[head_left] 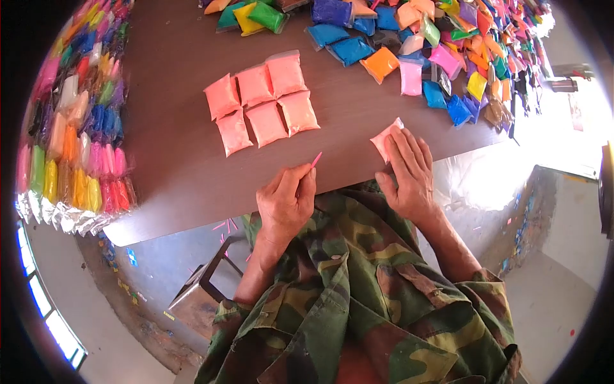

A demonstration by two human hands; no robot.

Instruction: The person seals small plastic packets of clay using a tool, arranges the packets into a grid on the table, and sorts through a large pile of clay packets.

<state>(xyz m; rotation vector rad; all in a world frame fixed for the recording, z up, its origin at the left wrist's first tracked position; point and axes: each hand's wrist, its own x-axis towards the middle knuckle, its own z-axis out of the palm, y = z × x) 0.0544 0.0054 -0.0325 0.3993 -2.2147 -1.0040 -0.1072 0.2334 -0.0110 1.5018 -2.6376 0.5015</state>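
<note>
My left hand [288, 198] is closed near the table's front edge, pinching a thin pink stick [316, 159] that points up from the fingertips. To its right, my right hand [409, 174] lies with fingers stretched out over a pink packet [382, 142], covering part of it. The thumb is held apart from the fingers. Beyond my left hand, several salmon-pink packets [266, 123] lie in two rows, side by side and touching. They look like small clear bags with soft filling.
A big heap of coloured packets [448, 61] covers the table's far right. Rows of bagged coloured packets [77, 141] line the left side. Below the brown table [173, 185], a stool [199, 294] stands at the left, with pink sticks [225, 225] near it.
</note>
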